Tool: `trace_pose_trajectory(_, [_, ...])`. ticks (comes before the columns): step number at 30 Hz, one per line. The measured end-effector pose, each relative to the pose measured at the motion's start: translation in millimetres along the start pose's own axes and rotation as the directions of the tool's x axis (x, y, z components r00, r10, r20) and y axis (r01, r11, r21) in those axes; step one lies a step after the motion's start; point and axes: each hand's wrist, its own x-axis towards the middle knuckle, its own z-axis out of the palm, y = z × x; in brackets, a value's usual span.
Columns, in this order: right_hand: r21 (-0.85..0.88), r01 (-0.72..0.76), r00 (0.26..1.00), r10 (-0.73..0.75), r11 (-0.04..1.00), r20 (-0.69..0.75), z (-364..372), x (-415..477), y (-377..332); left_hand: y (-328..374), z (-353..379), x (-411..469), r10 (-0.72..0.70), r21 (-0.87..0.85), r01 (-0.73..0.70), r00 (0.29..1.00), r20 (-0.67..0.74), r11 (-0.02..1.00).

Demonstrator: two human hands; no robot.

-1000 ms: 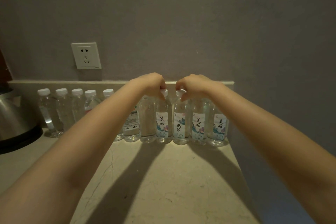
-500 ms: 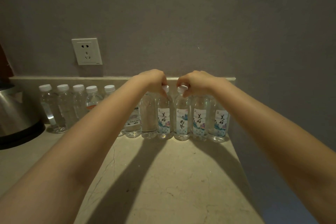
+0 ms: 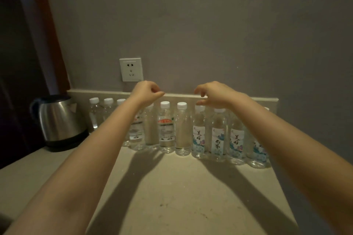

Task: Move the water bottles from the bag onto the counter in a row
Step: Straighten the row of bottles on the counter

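Both hands' fingers curl loosely, holding nothing, above bottles (image 3: 217,135) labelled 美好.

Steel kettle (image 3: 59,120) at left, white wall socket (image 3: 131,69) above backsplash (image 3: 267,101)

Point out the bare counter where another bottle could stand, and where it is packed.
Free: the wide beige stone counter in front of the row of clear white-capped water bottles, between the forearms, and the strip before the steel kettle. Packed: the back edge along the wall, bottles side by side from kettle to counter's right end.
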Motion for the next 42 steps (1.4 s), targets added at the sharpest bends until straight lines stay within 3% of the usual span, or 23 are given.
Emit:
trace_pose_trajectory(5, [-0.042,0.008,0.993,-0.003,0.999,0.117,13.6,30.2,-28.9,-27.0,-10.4,-8.8,-0.143,0.041,0.142,0.989,0.030,0.989])
trace_pose_trajectory(10, [-0.084,0.030,0.979,-0.012,0.996,0.204,21.5,45.8,-40.0,-12.4,12.6,-5.1,-0.124,0.014,0.123,0.988,0.089,0.992])
trace_pose_trajectory(14, [-0.096,0.035,0.963,-0.008,0.995,0.268,20.4,53.0,-39.8,0.4,33.2,4.3,-0.137,0.150,0.112,0.976,0.171,0.982])
trace_pose_trajectory(20, [-0.147,0.004,0.955,0.040,0.989,0.292,20.1,60.5,-40.6,7.3,45.4,17.7,-0.155,0.283,0.090,0.964,0.217,0.955])
trace_pose_trajectory(28, [-0.089,0.120,0.942,-0.085,0.989,0.324,17.1,56.6,-35.7,9.5,40.6,21.8,-0.132,0.356,0.031,0.955,0.264,0.934])
trace_pose_trajectory(32, [-0.030,0.040,0.958,-0.030,0.999,0.285,17.7,57.9,-35.4,8.6,38.3,23.8,-0.143,0.361,0.039,0.953,0.267,0.932])
trace_pose_trajectory(37, [-0.221,0.054,0.971,0.000,0.974,0.241,23.3,64.3,-47.9,6.8,38.2,25.6,-0.144,0.345,0.044,0.952,0.269,0.938])
trace_pose_trajectory(42, [-0.093,0.069,0.949,-0.037,0.993,0.312,21.0,62.3,-36.7,3.6,40.7,26.1,-0.119,0.309,0.033,0.957,0.263,0.951])
